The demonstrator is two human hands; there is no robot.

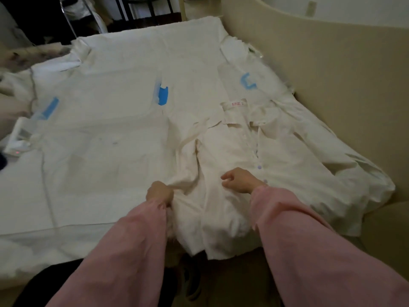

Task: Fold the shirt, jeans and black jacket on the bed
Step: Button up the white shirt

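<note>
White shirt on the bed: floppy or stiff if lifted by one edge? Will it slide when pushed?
Probably floppy: the white shirt bunches into folds where the left hand grips it, and its hem hangs off the near edge of the bed sheet. Likely light: thin, creased fabric. Pushed, it would probably wrinkle rather than slide whole.

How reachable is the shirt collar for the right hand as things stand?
Probably reachable: the right hand is over the shirt front, the collar lies straight ahead, and nothing lies between.
</note>
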